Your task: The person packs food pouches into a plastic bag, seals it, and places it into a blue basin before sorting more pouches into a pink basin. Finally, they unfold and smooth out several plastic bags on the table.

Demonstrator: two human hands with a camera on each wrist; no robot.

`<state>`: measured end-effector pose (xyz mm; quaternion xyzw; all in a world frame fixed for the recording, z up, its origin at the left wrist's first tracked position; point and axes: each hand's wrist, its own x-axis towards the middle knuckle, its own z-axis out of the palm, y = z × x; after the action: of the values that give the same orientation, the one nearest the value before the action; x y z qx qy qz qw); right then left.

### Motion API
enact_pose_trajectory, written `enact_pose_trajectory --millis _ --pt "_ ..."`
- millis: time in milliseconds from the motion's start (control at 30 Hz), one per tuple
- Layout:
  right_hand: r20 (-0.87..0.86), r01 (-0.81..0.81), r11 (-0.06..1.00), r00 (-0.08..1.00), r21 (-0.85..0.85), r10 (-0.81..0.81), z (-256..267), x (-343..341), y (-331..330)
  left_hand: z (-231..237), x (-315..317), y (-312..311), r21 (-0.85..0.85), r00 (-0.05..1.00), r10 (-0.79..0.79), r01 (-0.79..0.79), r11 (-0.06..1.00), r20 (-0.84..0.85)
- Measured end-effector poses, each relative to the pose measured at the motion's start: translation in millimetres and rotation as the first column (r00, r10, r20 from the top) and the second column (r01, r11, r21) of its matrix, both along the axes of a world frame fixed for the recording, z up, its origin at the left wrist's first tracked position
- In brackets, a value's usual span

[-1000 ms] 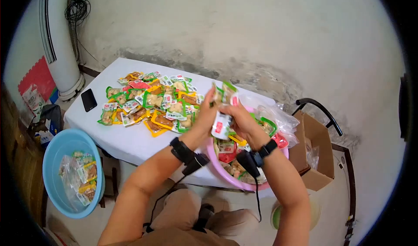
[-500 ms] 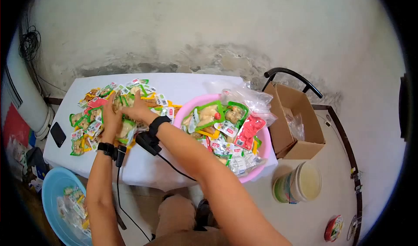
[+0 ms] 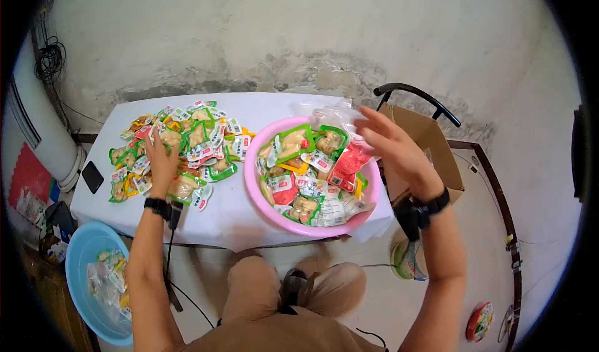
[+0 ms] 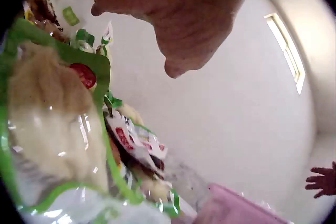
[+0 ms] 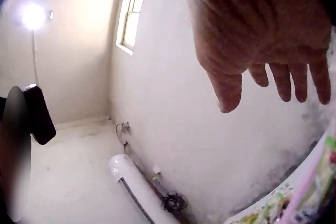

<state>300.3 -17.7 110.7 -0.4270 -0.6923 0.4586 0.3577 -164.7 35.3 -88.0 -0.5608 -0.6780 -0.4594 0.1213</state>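
The left hand (image 3: 163,165) is over the near part of a pile of sealed food packets (image 3: 198,136), fingers spread; in the left wrist view that hand (image 4: 176,19) has nothing visible in it, and a green-edged packet (image 4: 58,113) lies close by. The right hand (image 3: 402,155) is raised above the right rim of a pink basin (image 3: 257,203), beside a clear plastic bag (image 3: 337,116). Its fingers are apart and hold nothing; the right wrist view shows the same empty hand (image 5: 262,29). Packets with green, red and yellow edges fill the basin.
A black phone (image 3: 92,176) lies at the left end of the white table (image 3: 234,218). On the floor are a blue basin (image 3: 76,288) with packets, a bucket (image 3: 409,261) and a red-rimmed container (image 3: 479,322). A cardboard box (image 3: 430,127) stands at the right.
Both hands went left from above the pink basin to the pile with the packets they held, which they released. The right hand then moved back right to the pink basin.
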Motion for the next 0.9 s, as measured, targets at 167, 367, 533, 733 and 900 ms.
enact_pose_trajectory --millis 167,367,533,733,900 --pt "0.104 0.230 0.970 0.966 0.085 -0.238 -97 95 -19 -27 49 -86 -0.304 0.974 -0.154 0.097 0.948 -0.167" --pt "0.368 0.290 0.835 0.795 0.467 -0.482 -158 93 -15 -53 58 -94 -0.323 0.948 -0.265 0.199 0.925 -0.176" --pt "0.108 0.335 0.871 0.912 0.358 -0.396 -147 55 30 -5 127 -76 -0.086 0.950 -0.216 0.201 0.976 -0.225" --pt "-0.587 0.040 0.931 0.766 -0.363 -0.262 -137 24 39 64 219 -40 -0.269 0.670 -0.727 0.736 0.621 0.152" --pt "-0.269 0.199 0.834 0.886 -0.515 -0.377 -144 11 42 43 245 34 -0.495 0.693 -0.704 0.670 0.552 0.153"
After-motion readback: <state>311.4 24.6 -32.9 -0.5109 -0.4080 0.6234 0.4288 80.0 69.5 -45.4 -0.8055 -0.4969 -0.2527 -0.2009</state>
